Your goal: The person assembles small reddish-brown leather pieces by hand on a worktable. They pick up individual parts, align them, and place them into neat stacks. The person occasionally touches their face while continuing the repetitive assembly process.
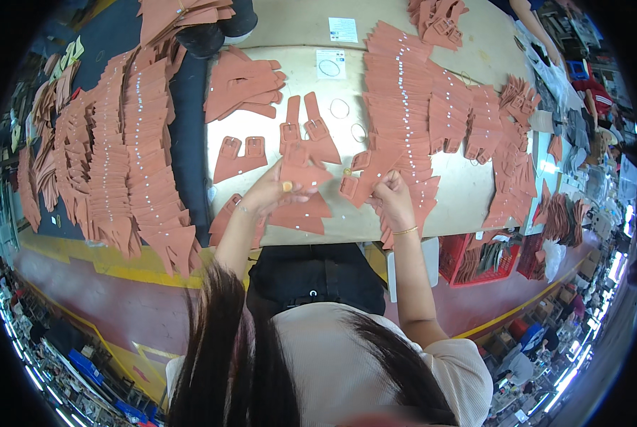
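Note:
Over the table, my left hand (270, 191) is closed on a terracotta fabric piece (304, 173), its fingers partly under the cloth. To its right, my right hand (392, 199) pinches the edge of a buckled fabric piece (370, 178) that carries two square covered buckles. Just beyond my left hand lies a piece with two upright buckled straps (317, 129). A buckled piece (240, 158) rests flat to the left of it. More fabric pieces (300, 215) lie beneath and beside my left wrist, partly hidden by it.
Long overlapping rows of terracotta pieces (151, 135) cover the dark left side, and others (404, 92) fill the right. A small stack (243, 84) sits farther back. Paper labels (330, 64) and loose bands (340, 108) lie mid-table. A red crate (475, 260) stands below the right edge.

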